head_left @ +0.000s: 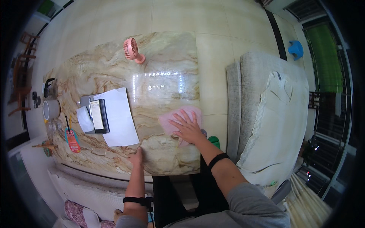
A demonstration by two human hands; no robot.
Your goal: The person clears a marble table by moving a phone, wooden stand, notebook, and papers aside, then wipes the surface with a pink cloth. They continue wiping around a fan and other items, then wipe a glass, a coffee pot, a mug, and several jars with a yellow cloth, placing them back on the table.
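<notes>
My right hand (187, 127) lies flat with spread fingers on a pink cloth (167, 121), near the right edge of a marble-patterned table (163, 155). The cloth is spread out under the palm and sticks out around the hand. My left hand (135, 155) rests by the table's near edge, thumb apart from loosely bent fingers, with nothing visible in it. Just beyond it lies a white sheet of paper (121, 125), partly under a dark clipboard-like stack (103, 125) with a narrow pad (97, 115) and a crumpled white piece (84, 118).
A pink handheld fan (132, 50) stands toward the far side. At the left are a red paddle-shaped fan (72, 142), a white pot (51, 109) and a glass jug with a black handle (49, 87). A covered sofa (273, 121) stands to the right, with a blue stool (295, 49) beyond.
</notes>
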